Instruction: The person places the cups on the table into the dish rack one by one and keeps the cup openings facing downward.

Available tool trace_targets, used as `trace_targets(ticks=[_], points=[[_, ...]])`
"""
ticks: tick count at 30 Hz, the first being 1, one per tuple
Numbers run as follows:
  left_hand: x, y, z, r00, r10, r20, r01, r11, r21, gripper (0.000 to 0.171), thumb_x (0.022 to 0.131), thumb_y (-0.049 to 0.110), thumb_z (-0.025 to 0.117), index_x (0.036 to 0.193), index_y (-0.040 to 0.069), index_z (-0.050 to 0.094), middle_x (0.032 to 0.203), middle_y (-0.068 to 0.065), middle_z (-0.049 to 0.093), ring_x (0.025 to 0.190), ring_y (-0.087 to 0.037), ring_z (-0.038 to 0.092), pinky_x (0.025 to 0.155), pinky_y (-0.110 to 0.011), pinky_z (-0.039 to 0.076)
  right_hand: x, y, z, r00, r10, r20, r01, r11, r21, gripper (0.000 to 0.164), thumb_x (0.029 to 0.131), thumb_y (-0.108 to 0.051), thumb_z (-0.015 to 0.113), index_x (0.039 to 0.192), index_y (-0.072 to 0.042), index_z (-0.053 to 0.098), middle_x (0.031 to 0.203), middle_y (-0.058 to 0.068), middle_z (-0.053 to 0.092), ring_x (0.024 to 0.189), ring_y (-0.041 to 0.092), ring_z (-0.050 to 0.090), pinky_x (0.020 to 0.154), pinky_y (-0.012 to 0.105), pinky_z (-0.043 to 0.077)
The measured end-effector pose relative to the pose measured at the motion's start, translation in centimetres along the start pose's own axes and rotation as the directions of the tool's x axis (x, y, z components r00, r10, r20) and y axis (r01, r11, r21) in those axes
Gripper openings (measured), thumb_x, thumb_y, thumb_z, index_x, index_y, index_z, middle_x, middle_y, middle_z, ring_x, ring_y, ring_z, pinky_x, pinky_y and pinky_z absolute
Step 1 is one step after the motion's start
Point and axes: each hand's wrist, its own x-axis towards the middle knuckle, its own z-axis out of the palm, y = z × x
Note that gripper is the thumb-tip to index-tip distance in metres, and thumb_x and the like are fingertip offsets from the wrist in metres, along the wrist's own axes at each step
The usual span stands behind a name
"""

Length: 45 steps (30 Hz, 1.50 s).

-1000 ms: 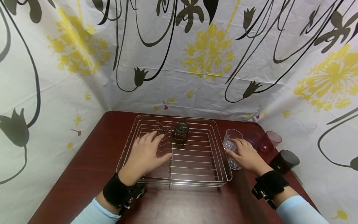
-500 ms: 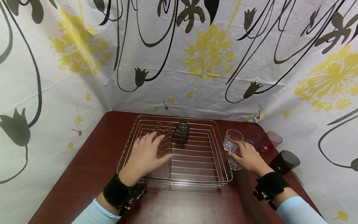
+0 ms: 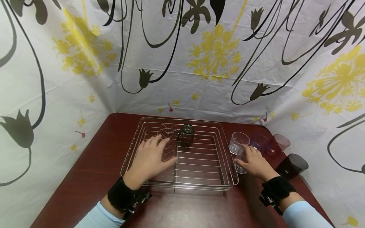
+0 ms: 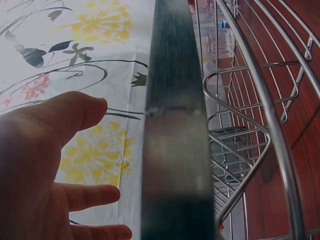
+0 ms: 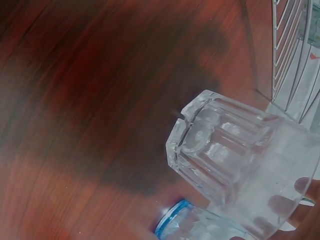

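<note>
1. Both hands show in the head view. The left hand [image 3: 149,155] is spread wide over the left part of a wire dish rack [image 3: 199,186], holding nothing. The right hand [image 3: 255,162] grips a clear tumbler [image 3: 239,151] just outside the rack's right rim; whether its base is off the table [image 3: 211,209] cannot be told. Between the hands, the wire floor gives room for moving, with a dark green glass [image 3: 185,136] beyond the left fingertips. On the right hand's outer side, blue-tinted [image 3: 259,141], pink [image 3: 278,144] and dark grey tumblers [image 3: 292,164] leave tighter room.

2. Left wrist view: the left thumb and two fingers reach out apart, nothing between them. Beside them a blurred bar [image 4: 176,150] is too close to identify. Past it run the rack's thin, stiff-looking wires, whose gaps could catch a base.

3. Right wrist view: the right fingers wrap the tumbler toward its mouth, away from the thick faceted base. It looks rigid, fairly light, slippery and perhaps brittle; the facets should give surer hold. Near those fingers, a blue-edged vessel [image 5: 197,224] could be knocked.
</note>
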Motion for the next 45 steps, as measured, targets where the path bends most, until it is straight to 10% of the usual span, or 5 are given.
trace_targets(ticks=[45], points=[[0.1,0.8,0.3,1.000,0.000,0.018,0.000,1.000,0.001,0.079,0.087,0.067,0.063,0.149,0.021,0.047,0.157,-0.014,0.040,0.142,-0.037,0.040,0.114,-0.062,0.030,0.2,1.2,1.3,0.999,-0.040,-0.035,0.038,0.997,-0.062,0.077,0.092,-0.038,0.069,0.147,0.005,0.037,0.140,0.033,0.043,0.128,0.054,0.038,0.105,0.069,0.032]])
